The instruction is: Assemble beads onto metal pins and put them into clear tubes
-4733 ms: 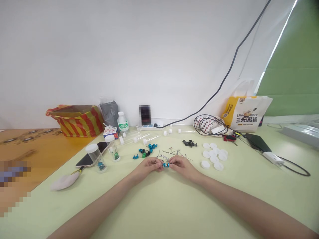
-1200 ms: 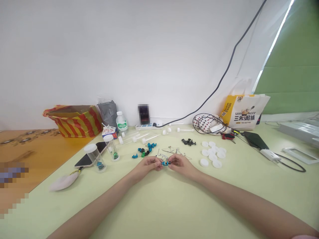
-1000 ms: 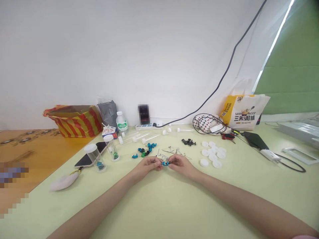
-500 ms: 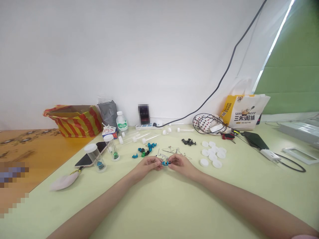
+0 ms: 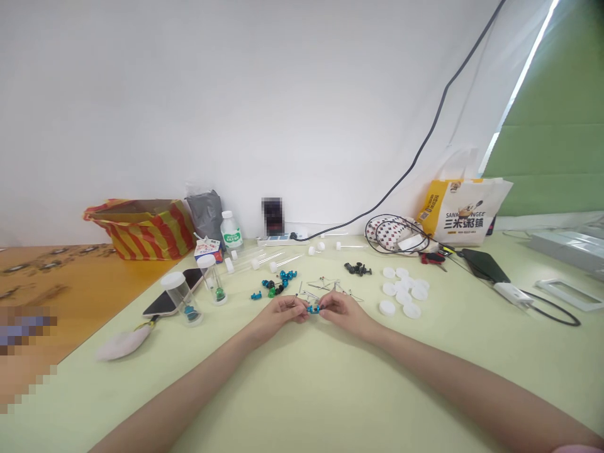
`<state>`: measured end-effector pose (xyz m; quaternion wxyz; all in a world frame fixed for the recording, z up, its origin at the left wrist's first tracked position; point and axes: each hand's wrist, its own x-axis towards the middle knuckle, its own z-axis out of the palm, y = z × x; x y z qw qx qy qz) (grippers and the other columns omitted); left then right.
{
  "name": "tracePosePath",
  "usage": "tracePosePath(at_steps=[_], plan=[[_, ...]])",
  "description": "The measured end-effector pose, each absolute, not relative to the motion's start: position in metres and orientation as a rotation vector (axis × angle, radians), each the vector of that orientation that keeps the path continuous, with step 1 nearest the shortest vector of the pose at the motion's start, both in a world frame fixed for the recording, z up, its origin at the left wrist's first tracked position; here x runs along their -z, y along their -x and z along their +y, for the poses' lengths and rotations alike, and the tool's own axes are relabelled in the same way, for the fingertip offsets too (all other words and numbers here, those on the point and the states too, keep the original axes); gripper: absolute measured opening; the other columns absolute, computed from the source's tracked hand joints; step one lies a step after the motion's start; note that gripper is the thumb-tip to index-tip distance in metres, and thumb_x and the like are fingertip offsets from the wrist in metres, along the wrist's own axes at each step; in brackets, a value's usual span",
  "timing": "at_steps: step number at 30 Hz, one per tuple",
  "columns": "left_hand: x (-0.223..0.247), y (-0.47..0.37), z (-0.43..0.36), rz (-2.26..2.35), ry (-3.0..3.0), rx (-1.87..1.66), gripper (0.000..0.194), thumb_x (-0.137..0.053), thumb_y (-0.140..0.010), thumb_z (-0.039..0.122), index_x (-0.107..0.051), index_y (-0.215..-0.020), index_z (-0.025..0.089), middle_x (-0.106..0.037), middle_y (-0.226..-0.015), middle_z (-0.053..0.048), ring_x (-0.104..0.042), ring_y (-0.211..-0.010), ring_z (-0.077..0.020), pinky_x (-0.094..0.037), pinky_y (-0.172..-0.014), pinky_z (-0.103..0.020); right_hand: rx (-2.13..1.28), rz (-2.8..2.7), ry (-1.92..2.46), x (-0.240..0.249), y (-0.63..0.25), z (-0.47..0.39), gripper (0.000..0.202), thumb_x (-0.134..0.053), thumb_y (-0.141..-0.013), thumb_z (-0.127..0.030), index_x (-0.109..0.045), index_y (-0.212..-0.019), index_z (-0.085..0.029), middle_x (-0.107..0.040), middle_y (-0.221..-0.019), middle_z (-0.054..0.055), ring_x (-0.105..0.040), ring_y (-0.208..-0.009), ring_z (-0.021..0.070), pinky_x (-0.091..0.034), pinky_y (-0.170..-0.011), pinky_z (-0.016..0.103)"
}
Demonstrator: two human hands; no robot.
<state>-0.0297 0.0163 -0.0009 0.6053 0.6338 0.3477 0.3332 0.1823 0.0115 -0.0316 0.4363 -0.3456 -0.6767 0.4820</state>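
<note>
Pinching a small blue piece (image 5: 314,309) with left hand (image 5: 282,316) and right hand (image 5: 346,314) (close together), near thin metal rods (image 5: 310,295) on the table (image 5: 302,390).

small, shiny blue part (image 5: 314,309), roughly level, between left hand (image 5: 282,314) and right hand (image 5: 346,313)

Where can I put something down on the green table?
The biggest bare patch of table is between the forearms, on the near side of the hands. Another lies between the right forearm, the white caps and the white block. It's crowded beyond the hands, with blue pieces, metal pins, black pieces and clear tubes.
</note>
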Motion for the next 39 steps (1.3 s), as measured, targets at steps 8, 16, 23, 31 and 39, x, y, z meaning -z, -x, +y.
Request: tracePosePath(at_steps=[8, 16, 23, 31, 39], plan=[[0.0018, 0.0294, 0.0167, 0.804, -1.462, -0.775, 0.025, -0.063, -0.072, 0.038, -0.065, -0.073, 0.013, -0.061, -0.097, -0.009, -0.058, -0.076, -0.0154, -0.046, -0.077, -0.03, -1.184, -1.69, 0.879, 0.0296, -0.1817, 0.0111, 0.022, -0.062, -0.072, -0.036, -0.057, -0.078, -0.016, -0.059, -0.094, 0.006, -0.057, -0.083, 0.0165, -0.045, -0.076, 0.032], [0.0019, 0.0296, 0.0167, 0.801, -1.471, -0.775, 0.027, -0.062, -0.072, 0.039, -0.065, -0.074, 0.013, -0.06, -0.097, -0.009, -0.058, -0.078, -0.016, -0.046, -0.077, -0.03, -1.224, -1.671, 0.888, 0.0296, -0.1818, 0.0101, 0.025, -0.065, -0.069, -0.034, -0.056, -0.085, -0.016, -0.06, -0.088, 0.004, -0.058, -0.081, 0.0152, -0.046, -0.078, 0.032], [0.0025, 0.0297, 0.0168, 0.8, -1.467, -0.771, 0.025, -0.061, -0.073, 0.037, -0.065, -0.074, 0.012, -0.06, -0.097, -0.009, -0.058, -0.078, -0.0158, -0.045, -0.078, -0.03, -1.219, -1.673, 0.866, 0.0254, -0.1815, 0.0073, 0.025, -0.066, -0.068, -0.032, -0.056, -0.086, -0.017, -0.06, -0.091, 0.004, -0.058, -0.079, 0.0142, -0.046, -0.079, 0.032], [0.001, 0.0295, 0.0166, 0.803, -1.474, -0.761, 0.025, -0.061, -0.074, 0.037, -0.065, -0.074, 0.012, -0.059, -0.097, -0.009, -0.058, -0.077, -0.0155, -0.045, -0.079, -0.031, -1.21, -1.678, 0.87, 0.0314, -0.1821, 0.0113, 0.023, -0.065, -0.07, -0.034, -0.057, -0.083, -0.016, -0.061, -0.092, 0.005, -0.058, -0.081, 0.0155, -0.046, -0.077, 0.032], [0.0011, 0.0295, 0.0167, 0.809, -1.47, -0.762, 0.026, -0.061, -0.073, 0.038, -0.064, -0.074, 0.012, -0.061, -0.097, -0.01, -0.058, -0.078, -0.0159, -0.045, -0.078, -0.03, -1.164, -1.702, 0.887, 0.028, -0.1818, 0.0098, 0.023, -0.062, -0.072, -0.038, -0.059, -0.078, -0.016, -0.059, -0.095, 0.005, -0.057, -0.084, 0.0164, -0.045, -0.077, 0.031]])
